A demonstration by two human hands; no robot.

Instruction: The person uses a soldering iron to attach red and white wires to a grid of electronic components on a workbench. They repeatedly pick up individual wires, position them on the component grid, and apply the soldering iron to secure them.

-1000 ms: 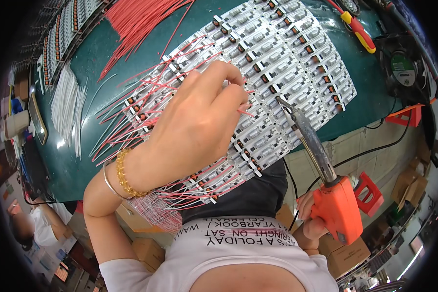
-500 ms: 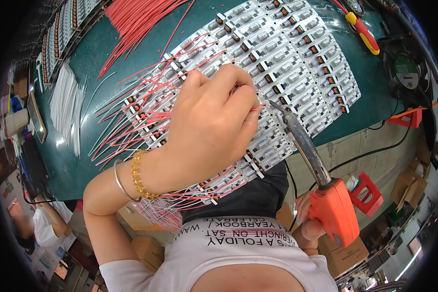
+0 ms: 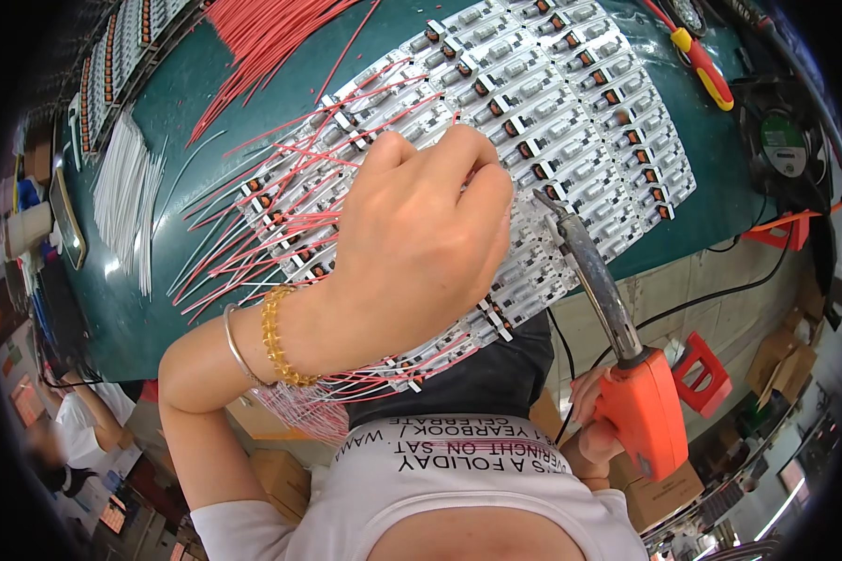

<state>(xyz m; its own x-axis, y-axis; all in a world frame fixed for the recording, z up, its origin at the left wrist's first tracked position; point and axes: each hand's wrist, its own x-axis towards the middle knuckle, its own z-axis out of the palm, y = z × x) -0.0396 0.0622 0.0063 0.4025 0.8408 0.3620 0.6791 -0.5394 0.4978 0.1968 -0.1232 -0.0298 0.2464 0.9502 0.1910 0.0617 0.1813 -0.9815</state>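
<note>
My left hand [image 3: 421, 220] is closed in a pinch above a panel of small circuit boards [image 3: 543, 89]. A short end of red wire [image 3: 457, 119] shows just beyond its fingers; the grip itself is largely hidden under the hand. My right hand [image 3: 591, 425], partly covered, is wrapped round the handle of an orange soldering gun [image 3: 641, 411]. Its metal shaft slants up to the left, and the bent tip [image 3: 544, 201] is over the boards, a little right of my left fingers. Red and white wires [image 3: 243, 248] stick out from the boards' left side.
Loose red wires [image 3: 262, 42] and a bundle of white wires [image 3: 126, 206] lie on the green table [image 3: 140, 337]. At the right are a red-yellow screwdriver [image 3: 704, 67], a black fan [image 3: 781, 140] and an orange stand [image 3: 702, 374]. A black cable [image 3: 711, 294] hangs below the table edge.
My left hand has shifted slightly right, its fingers turned a little. The soldering gun's tip has moved slightly right and down, away from the left fingertips. The board panel has shifted slightly.
</note>
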